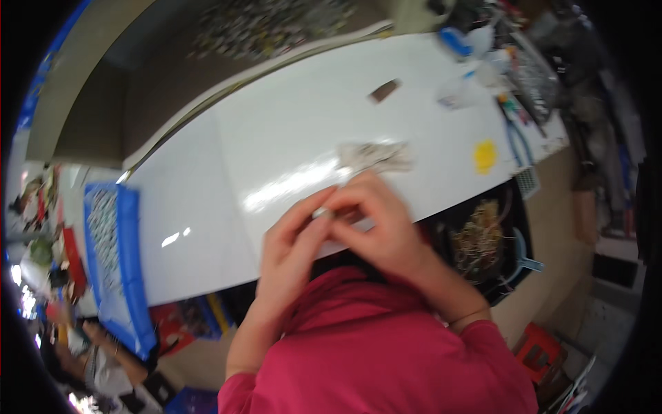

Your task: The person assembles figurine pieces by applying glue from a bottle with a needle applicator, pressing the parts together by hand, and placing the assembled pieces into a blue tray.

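Observation:
Both of my hands meet over the near edge of the white table (200,255). My left hand (293,238) is closed, thumb against fingers, on a small whitish piece (319,212) whose kind I cannot make out. Right beside it, my right hand (376,214) is closed in a pinch with its fingertips at the left ones; whatever it grips is hidden and blurred. Just beyond the right hand lies a pale, flat strip (376,156) with dark thin marks or bits on it.
A blue tray (131,255) of small pale pieces stands at the left. Beyond the table is a bin heaped with small pieces (269,31). A brown piece (384,90), a yellow patch (485,156) and blue-handled pliers (518,141) lie rightward. Another person's arm (114,348) shows lower left.

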A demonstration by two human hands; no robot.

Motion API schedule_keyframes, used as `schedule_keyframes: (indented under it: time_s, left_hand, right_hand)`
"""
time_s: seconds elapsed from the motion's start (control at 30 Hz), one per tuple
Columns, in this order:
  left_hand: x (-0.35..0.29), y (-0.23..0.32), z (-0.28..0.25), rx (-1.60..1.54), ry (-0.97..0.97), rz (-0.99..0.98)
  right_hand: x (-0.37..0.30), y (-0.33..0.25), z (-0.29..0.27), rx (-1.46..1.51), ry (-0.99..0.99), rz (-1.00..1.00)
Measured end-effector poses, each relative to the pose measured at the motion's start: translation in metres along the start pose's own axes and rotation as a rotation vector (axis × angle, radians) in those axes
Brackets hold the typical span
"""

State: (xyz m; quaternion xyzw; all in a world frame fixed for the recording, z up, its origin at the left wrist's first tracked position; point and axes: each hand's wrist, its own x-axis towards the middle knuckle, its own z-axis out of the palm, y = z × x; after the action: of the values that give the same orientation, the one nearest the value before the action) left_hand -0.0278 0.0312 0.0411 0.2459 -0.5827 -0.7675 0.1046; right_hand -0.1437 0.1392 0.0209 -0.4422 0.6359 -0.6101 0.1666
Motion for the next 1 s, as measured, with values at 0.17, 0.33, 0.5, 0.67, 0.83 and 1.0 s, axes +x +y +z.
schedule_keyframes:
  time_s: [0.17,0.33,0.5,0.67,0.83,1.0]
  left_hand:
    - [-0.005,0.003,0.010,-0.155,0.070,0.028]
    - [-0.006,0.006,0.015,-0.140,-0.018,0.029]
    - [-0.005,0.002,0.010,-0.079,-0.037,0.047]
    - [-0.004,-0.010,-0.002,0.018,-0.026,0.156]
    - [-0.007,-0.017,-0.010,0.074,-0.006,0.199]
    - [-0.008,-0.019,-0.015,0.114,-0.035,0.193]
  right_hand:
    - [-0.004,-0.020,-0.061,-0.273,0.228,-0.143]
    - [0.003,0.008,-0.146,-0.331,0.790,-0.024]
    - [0.041,0.032,-0.158,-0.533,0.479,0.166]
    - [0.063,0.034,-0.149,-0.665,0.194,0.257]
    - [0.035,0.010,-0.124,-0.498,0.262,0.196]
    - [-0.007,-0.026,-0.105,-0.358,0.196,0.098]
